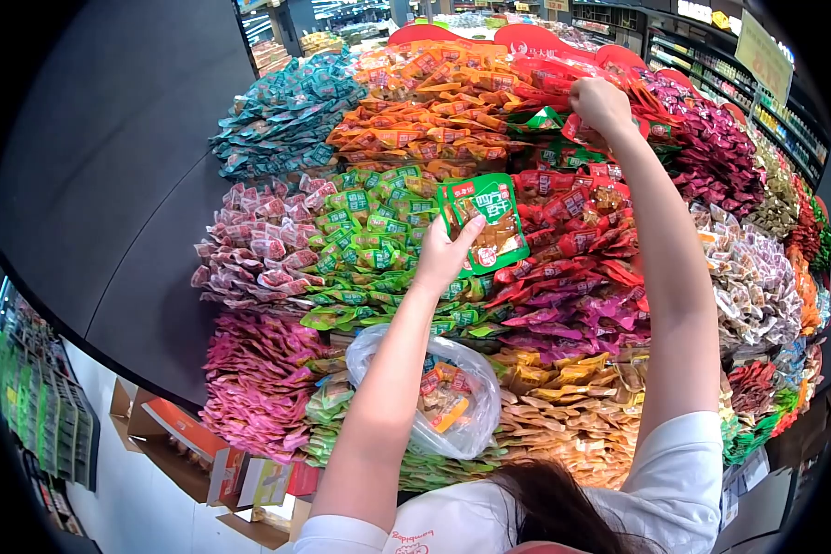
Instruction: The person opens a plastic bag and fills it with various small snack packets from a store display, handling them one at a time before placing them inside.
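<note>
My left hand grips a green snack packet by its lower left side, thumb across the front. White lettering and brown pieces of what looks like dried tofu show on its face. Farther off, my right hand is closed at the red packets near the back of the display, its fingers curled at a red snack packet; the fingertips are partly hidden. Below my left forearm sits a clear plastic bag, mouth up, with a few orange and yellow packets inside.
Colour-sorted snack packets cover the display: teal, orange, green, pink and yellow. A dark panel stands at the left. Open cardboard boxes are on the floor. Stocked shelves line the back right.
</note>
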A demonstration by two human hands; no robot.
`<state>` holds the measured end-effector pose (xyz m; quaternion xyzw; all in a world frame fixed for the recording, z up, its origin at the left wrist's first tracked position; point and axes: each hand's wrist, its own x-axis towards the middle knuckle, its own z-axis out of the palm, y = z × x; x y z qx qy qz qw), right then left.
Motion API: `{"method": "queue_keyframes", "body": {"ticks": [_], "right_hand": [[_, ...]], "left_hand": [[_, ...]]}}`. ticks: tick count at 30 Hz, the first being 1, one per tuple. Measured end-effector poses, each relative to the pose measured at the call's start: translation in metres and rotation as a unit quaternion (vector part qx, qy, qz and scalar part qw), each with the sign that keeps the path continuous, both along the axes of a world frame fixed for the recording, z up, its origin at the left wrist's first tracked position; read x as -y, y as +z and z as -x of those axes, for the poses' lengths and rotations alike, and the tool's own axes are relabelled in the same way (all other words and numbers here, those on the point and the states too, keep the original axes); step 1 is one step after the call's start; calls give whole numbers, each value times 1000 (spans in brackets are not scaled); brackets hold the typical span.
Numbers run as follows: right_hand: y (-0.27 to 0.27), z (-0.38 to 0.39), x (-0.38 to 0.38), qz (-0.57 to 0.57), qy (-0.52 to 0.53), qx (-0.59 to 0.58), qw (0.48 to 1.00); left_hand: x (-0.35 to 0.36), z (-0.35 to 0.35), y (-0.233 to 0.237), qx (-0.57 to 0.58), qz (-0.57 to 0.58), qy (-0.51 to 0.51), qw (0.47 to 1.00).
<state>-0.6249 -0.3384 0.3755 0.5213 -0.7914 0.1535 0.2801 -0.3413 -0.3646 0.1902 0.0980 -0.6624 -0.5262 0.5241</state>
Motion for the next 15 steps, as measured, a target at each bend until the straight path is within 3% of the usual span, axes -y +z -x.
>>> {"method": "queue_keyframes", "body": {"ticks": [3, 6, 10, 13, 15], "right_hand": [[0, 4, 3, -12, 60, -59, 996], [-5, 13, -1, 3, 89, -46, 995], [-10, 21, 2, 26, 83, -56, 995], [-13, 36, -11, 118, 104, -48, 986], [-12, 43, -27, 217, 198, 1, 956]], "left_hand": [[-3, -6, 4, 44, -51, -9, 998], [-4, -6, 4, 51, -50, 0, 997], [-5, -5, 4, 44, -38, 5, 998], [-5, -4, 4, 24, -33, 1, 999], [-5, -5, 4, 40, -64, 0, 997]]}}
